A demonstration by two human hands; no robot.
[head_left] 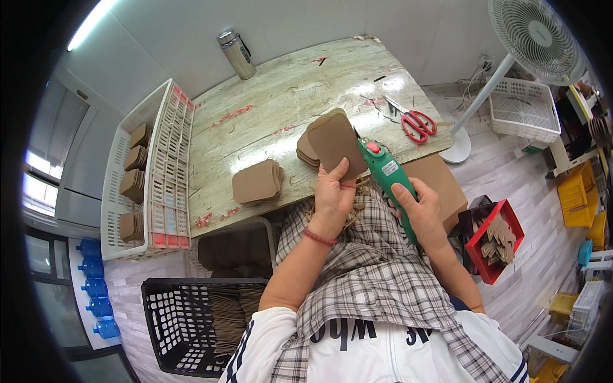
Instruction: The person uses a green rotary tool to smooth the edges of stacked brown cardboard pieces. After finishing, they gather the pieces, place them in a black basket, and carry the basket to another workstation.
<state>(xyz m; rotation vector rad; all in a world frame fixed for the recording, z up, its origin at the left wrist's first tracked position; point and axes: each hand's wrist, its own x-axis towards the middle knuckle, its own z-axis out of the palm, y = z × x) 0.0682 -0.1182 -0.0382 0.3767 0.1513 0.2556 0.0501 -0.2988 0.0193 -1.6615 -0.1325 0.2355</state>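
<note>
My left hand (334, 199) grips the lower edge of a flat brown rounded-corner piece (336, 145), thumb on its face. It is held up over the table's front edge. My right hand (421, 209) is wrapped round a green handheld electric cutter (387, 170) with a red button. Its dark tip lies close beside the piece's right edge; I cannot tell whether they touch. Partly hidden behind the held piece is a stack of similar brown pieces (306, 149). Another stack (257, 181) lies to the left, near the front edge of the table (268, 121).
Red-handled scissors (418, 126) lie at the table's right among dark scraps. A steel flask (236, 55) stands at the back. Left is a white crate (167, 159) with brown stacks; below, a black crate (167, 319). A red box (490, 271) and a fan (536, 38) are at right.
</note>
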